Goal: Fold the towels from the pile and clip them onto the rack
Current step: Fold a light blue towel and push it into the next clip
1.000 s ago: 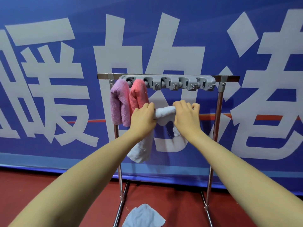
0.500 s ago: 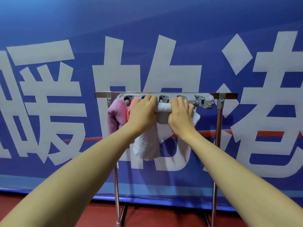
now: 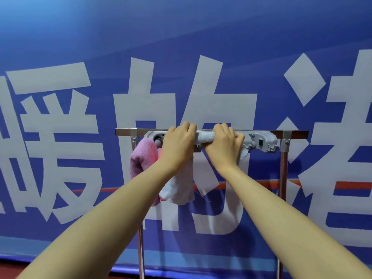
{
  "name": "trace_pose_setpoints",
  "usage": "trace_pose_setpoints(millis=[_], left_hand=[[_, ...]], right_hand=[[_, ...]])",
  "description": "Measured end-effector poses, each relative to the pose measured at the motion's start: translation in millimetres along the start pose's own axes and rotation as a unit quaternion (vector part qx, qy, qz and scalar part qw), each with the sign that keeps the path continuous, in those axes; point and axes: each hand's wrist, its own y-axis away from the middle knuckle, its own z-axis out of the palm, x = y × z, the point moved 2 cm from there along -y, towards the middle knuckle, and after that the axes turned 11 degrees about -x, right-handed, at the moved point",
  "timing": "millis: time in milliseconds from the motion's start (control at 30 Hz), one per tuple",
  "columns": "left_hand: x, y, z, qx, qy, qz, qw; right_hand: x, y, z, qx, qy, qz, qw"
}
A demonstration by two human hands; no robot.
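Left of the hands, a fuzzy purple terry towel (image 3: 143, 160) hangs folded from the grey plastic clip bar (image 3: 259, 140) on the thin steel rack (image 3: 283, 158). The left hand (image 3: 178, 146) and right hand (image 3: 224, 147), slightly apart, both grip the nubby white towel (image 3: 204, 136) against that bar; its tail droops below the left hand.

My hands and the white towel (image 3: 204, 136) block the clip strip's (image 3: 259, 142) middle; only its right end stays reachable.
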Motion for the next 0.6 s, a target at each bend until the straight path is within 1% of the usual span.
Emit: trace_pose_setpoints(millis=[233, 333, 400, 533, 600], left_hand=[[-9, -15, 24, 0.043, -0.019, -0.019, 0.999], [-13, -17, 34, 0.023, -0.006, -0.025, 0.999], [-14, -16, 44, 0.007, 0.009, -0.014, 1.000], [-12, -5, 62, -0.008, 0.015, 0.005, 1.000], [-13, 2, 61, -0.030, 0.032, -0.009, 0.999]], right_hand=[[2, -9, 21, 0.027, 0.001, -0.031, 0.999], [3, -6, 28, 0.035, 0.016, -0.037, 0.999], [8, 1, 33, 0.031, 0.030, -0.042, 0.998], [17, 17, 41, 0.020, 0.104, -0.101, 0.989], [18, 21, 42, 0.019, 0.108, -0.122, 0.986]])
